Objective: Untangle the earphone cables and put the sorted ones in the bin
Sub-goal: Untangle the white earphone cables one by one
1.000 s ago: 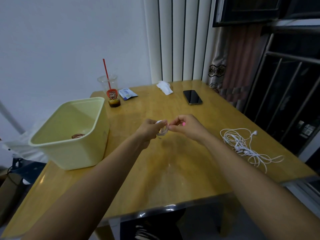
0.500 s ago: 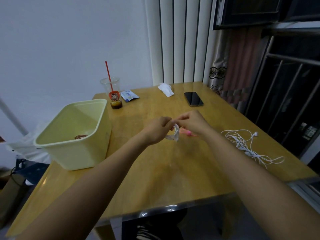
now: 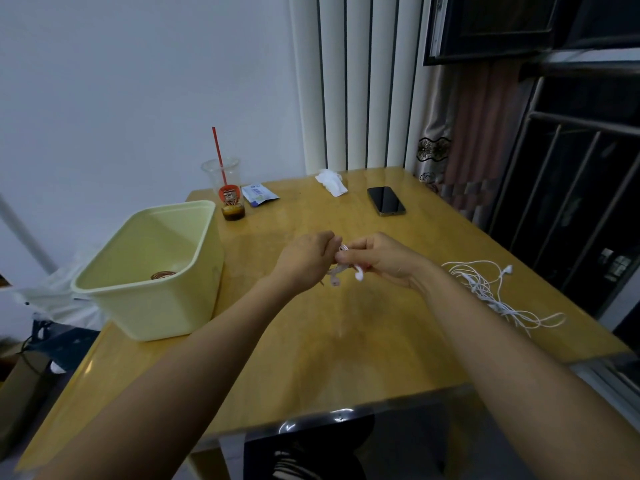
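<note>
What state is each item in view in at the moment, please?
held earphones: bundled, pinched between both hands.
left hand: fingers curled on the held earphones.
right hand: fingers curled on the held earphones.
loose earphones: tangled, lying on the table.
bin: upright, open, one coil inside.
cup: upright, nearly empty, straw in.
phone: face up, screen dark.
tissue: crumpled.

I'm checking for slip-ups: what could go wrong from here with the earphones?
The bundle pinched between left hand and right hand has earbuds dangling; it may uncoil or slip from the grip before reaching the bin. The tangled earphones near the table's right edge could slide off if snagged.
</note>
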Motion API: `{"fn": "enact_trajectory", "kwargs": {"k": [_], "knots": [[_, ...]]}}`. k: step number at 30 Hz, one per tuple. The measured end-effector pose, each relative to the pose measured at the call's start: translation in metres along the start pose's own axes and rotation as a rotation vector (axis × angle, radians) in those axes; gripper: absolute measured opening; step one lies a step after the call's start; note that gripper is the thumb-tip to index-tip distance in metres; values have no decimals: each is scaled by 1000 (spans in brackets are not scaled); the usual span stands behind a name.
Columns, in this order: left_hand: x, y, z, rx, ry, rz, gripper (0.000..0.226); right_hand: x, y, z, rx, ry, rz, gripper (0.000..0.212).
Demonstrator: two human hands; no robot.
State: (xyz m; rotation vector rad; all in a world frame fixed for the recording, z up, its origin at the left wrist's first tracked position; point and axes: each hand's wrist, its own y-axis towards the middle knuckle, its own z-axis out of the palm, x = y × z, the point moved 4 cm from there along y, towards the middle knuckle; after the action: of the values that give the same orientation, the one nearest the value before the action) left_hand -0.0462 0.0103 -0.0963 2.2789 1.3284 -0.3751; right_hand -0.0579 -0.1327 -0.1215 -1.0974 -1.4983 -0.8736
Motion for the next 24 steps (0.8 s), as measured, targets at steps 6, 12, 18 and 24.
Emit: {"fn": "enact_trajectory", "kwargs": {"k": [6,12,18,24], "knots": [[3,-2,-3,71,-358,-77,26,-2,-2,4,85,197,23,15],[-2,-15,-6,128,-616,-9,17,-11,0,3,70,479,18,13],[-6,-18,-9,94,-629,131,23,-14,2,6,57,487,64,32],[2,-10,-4,15,-557,32,25,-9,-2,7,80,313,90,16]]}}
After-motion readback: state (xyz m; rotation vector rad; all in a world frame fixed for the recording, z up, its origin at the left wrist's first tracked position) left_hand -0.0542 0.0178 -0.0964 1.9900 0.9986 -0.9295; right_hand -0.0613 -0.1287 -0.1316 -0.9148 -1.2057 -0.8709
